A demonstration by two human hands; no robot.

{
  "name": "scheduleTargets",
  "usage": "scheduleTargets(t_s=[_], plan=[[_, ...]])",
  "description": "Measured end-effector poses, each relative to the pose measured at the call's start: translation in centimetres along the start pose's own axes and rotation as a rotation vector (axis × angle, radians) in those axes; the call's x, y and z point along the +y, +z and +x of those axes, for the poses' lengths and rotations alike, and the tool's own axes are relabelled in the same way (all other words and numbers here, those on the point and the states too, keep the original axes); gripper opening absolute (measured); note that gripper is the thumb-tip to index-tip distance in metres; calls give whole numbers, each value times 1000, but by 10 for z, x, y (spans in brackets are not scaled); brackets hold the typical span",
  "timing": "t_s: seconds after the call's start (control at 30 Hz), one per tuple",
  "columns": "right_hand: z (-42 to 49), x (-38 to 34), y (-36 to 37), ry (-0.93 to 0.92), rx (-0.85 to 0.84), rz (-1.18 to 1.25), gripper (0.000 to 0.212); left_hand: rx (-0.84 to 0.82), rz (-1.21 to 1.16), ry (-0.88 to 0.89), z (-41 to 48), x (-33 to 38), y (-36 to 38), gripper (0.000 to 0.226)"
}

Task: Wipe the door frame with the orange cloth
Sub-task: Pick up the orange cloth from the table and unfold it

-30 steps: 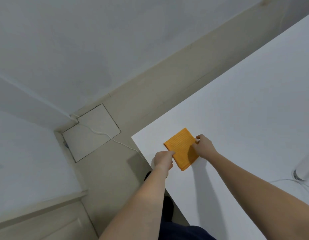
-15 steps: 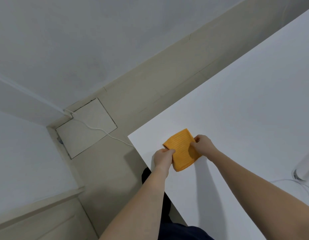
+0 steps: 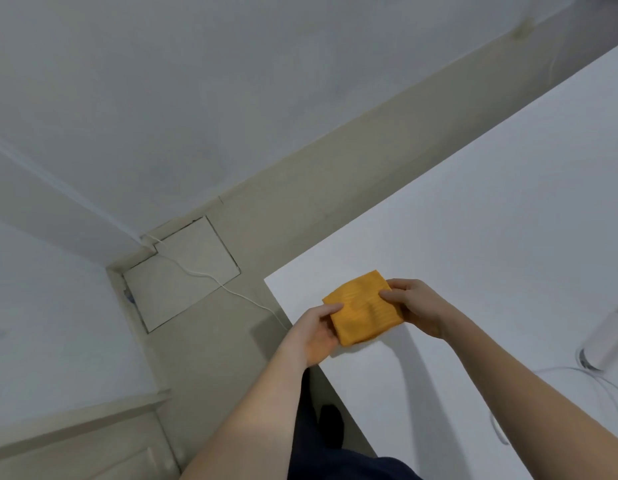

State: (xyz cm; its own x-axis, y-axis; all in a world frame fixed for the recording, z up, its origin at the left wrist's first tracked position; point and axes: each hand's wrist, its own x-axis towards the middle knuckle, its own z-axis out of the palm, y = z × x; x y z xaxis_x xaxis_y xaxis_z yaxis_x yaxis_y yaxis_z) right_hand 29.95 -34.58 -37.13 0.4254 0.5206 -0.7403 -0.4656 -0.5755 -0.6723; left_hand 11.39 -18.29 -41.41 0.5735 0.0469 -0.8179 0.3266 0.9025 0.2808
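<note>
Orange cloth [image 3: 363, 308]: folded into a rough square, held over the near corner of the white table [image 3: 473, 220], at about 5 o'clock from the frame's centre.
Left hand [image 3: 314, 336]: at the cloth's 8 o'clock edge, palm up beneath it, thumb pinching down on top (fingers closed on the fabric).
Right hand [image 3: 416, 306]: at the cloth's 3 o'clock edge, thumb and fingers gripping it.
White cable [image 3: 210, 277]: trails across the beige floor [image 3: 300, 188] at 9 o'clock of the cloth.
White cylinder [image 3: 608, 341]: on the table, at 3 o'clock, well apart from the hands.
</note>
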Motion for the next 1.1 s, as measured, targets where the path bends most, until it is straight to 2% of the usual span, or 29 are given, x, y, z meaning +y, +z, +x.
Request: scheduleTargets(t_s=[0.13, 0.27, 0.53, 0.67, 0.83, 0.9, 1.0, 1.03, 1.1], plan=[[-23, -25, 19, -96, -70, 66, 23, -86, 105, 147, -43, 27, -4, 56], [-45, -57, 54, -199, -170, 79, 25, -55, 210, 319, -100, 58, -14, 45], [-84, -134, 148, -394, -361, 66, 31, -33, 239, 618, -227, 119, -47, 39], [-92, -159, 209, -428, -458, 55, 32, 5, 238, 736, -290, 135, -83, 42], [-110, -180, 299, -465, -614, 15, 40, 74, 251, 868, -370, 136, -139, 58], [-124, -190, 330, -507, -684, 16, 39, 98, 238, 942, -404, 132, -157, 49], [-150, -204, 373, -625, -805, -2, 14, 176, 264, 1082, -456, 125, -183, 24], [-157, -207, 385, -671, -838, -15, 12, 208, 310, 1126, -471, 122, -190, 28], [-169, -213, 409, -764, -883, -93, 25, 270, 377, 1173, -497, 115, -206, 37]])
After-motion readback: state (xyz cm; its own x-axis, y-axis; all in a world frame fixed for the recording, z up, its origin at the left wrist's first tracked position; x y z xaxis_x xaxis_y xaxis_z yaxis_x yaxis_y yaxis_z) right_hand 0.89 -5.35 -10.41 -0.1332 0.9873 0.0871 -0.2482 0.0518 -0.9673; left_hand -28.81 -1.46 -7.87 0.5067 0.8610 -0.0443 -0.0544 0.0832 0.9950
